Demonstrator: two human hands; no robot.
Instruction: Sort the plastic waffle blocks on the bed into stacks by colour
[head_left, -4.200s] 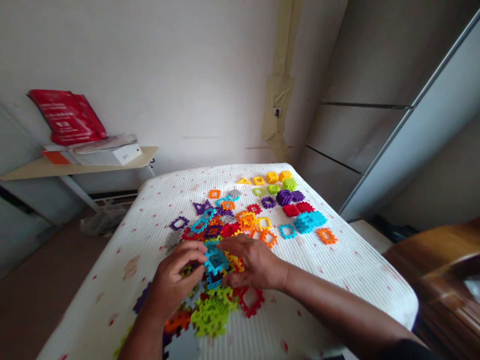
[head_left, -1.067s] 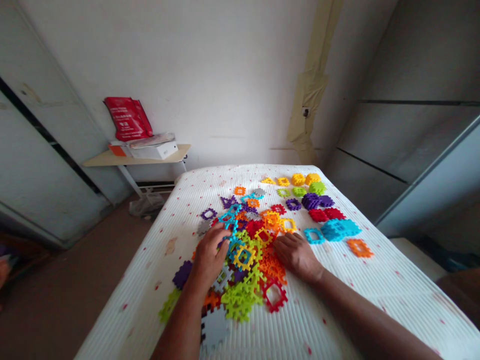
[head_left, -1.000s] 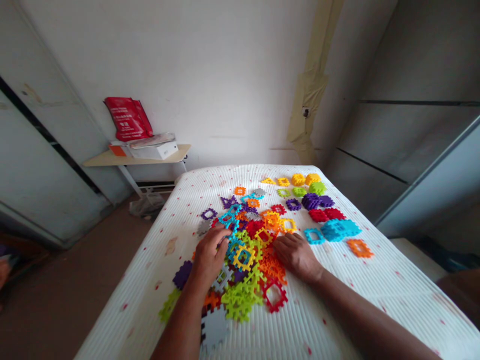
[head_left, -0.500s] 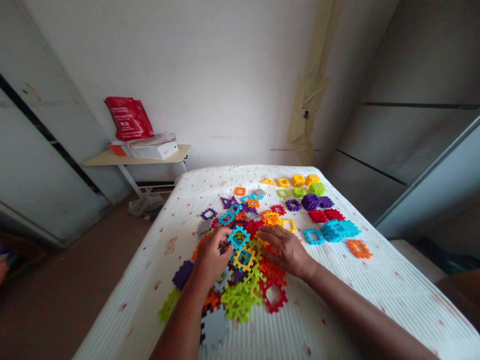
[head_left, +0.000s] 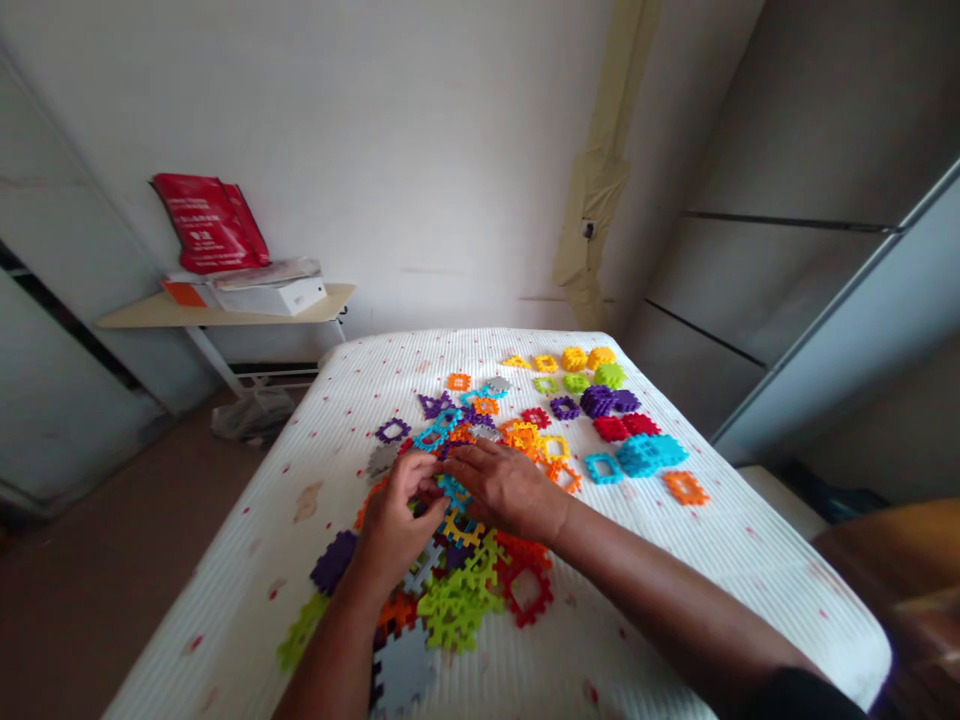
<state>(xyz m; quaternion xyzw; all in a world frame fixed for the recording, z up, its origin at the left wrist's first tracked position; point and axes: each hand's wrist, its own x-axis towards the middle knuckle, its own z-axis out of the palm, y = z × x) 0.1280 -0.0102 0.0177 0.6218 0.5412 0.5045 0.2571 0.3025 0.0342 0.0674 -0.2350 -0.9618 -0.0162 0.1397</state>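
Both of my hands meet over a heap of plastic interlocking tiles on the bed. My left hand (head_left: 401, 515) is curled, its thumb and fingers closed at the edge of a blue square-frame tile (head_left: 454, 492). My right hand (head_left: 506, 487) reaches across from the right, palm down with fingers stretched out, partly covering that tile; its fingertips come close to my left fingers. Just below lies a yellow frame tile (head_left: 463, 528). Green tiles (head_left: 457, 600), a red frame tile (head_left: 527, 590) and a grey tile (head_left: 405, 665) lie nearer me.
On the right of the white quilted sheet (head_left: 645, 620) are colour groups: yellow tiles (head_left: 574, 359), purple tiles (head_left: 598, 401), red tiles (head_left: 626, 427), blue tiles (head_left: 651, 454) and an orange tile (head_left: 685, 488). A side table (head_left: 150, 312) holds a red bag (head_left: 210, 225). Wardrobes (head_left: 765, 260) stand right.
My right hand has moved left over the heap, to my left hand and the blue tile. The view has turned slightly right, shifting everything left.
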